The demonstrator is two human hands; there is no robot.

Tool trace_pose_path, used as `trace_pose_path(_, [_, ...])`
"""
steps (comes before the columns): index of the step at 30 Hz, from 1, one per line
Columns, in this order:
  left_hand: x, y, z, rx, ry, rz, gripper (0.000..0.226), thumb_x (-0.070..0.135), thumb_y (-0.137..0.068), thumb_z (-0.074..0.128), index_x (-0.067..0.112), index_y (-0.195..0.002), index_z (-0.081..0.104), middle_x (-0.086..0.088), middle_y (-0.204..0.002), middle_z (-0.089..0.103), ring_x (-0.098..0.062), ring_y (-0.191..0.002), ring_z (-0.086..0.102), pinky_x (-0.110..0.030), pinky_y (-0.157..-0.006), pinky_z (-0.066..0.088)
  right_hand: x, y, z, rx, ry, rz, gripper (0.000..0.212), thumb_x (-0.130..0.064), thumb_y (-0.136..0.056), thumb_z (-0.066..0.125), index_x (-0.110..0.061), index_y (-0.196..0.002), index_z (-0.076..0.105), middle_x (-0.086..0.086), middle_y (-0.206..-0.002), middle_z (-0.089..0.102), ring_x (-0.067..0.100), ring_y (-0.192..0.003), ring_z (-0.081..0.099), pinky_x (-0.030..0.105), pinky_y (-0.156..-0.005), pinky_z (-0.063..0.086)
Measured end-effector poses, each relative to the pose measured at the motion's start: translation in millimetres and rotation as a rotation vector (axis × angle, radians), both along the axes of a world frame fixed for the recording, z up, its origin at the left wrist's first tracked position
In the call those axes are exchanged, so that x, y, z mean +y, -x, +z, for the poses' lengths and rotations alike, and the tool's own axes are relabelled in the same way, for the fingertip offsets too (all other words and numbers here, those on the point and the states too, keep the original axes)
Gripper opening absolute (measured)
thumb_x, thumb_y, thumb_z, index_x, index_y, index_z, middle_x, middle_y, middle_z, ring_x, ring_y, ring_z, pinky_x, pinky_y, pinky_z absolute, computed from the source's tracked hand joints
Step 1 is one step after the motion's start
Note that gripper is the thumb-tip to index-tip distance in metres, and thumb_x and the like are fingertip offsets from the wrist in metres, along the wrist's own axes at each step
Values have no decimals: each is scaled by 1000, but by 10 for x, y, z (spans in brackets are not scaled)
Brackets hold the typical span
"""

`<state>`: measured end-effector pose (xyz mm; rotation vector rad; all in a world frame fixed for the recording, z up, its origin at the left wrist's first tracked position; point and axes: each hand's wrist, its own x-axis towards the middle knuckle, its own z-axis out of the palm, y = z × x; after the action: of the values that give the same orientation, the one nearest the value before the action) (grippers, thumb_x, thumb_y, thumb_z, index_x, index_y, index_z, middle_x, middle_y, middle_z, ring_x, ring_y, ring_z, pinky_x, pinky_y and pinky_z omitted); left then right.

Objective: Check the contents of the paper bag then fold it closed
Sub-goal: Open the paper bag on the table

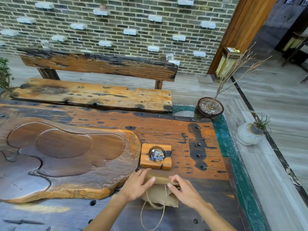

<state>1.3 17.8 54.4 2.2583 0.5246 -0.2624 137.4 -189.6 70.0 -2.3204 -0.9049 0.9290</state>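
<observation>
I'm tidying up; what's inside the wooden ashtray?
The wooden ashtray bowl holds grey ash and cigarette butts, some with blue parts. Whatever lies beneath the ash is covered.

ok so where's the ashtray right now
The wooden ashtray sits on the table right of centre, just beyond the paper bag and beside the carved tea tray's right edge.

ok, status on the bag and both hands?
Left hand and right hand flat on paper bag, pressing fold. Bag lies on table, handle trailing. Ashtray just beyond, not blocking.
</observation>
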Motion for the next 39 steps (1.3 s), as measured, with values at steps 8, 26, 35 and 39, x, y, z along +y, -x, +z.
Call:
trace_pose_path(8, [-34, 171, 242, -81, 519, 392, 76, 79, -82, 25, 34, -138, 49, 13, -144, 45, -8, -139, 35, -36, -119, 23, -4, 90, 131, -8, 2, -141, 34, -58, -96, 37, -27, -82, 42, -9, -69, 51, 2, -69, 42, 28, -63, 35])
trace_pose_path(26, [-544, 450, 136, 2, 222, 519, 73, 35, -99, 44, 27, -154, -4, -16, -129, 62, -27, -111, 62, -35, -92, 50, -35, 383, 223, -62, -26, -260, 29, -51, -98, 41, -25, -97, 53, -6, -99, 66, 4, -82, 59, 32, -79, 50])
trace_pose_path(35, [-453, 467, 200, -59, 237, 560, 57, 28, -102, 40, 39, -152, 17, 22, -67, 50, 8, -62, 47, -18, -62, 41, -212, 494, 417, -74, 41, -347, 35, -43, -88, 65, -30, -116, 47, -11, -116, 46, 9, -114, 41, 26, -92, 37])
trace_pose_path(39, [-431, 472, 179, -67, 273, 586, 55, 30, -101, 40, 40, -151, 20, 17, -75, 59, 4, -71, 54, -27, -75, 46, -388, 602, 720, -201, 189, -380, 17, -39, -92, 60, -27, -81, 62, -7, -100, 58, 10, -107, 54, 27, -93, 44])
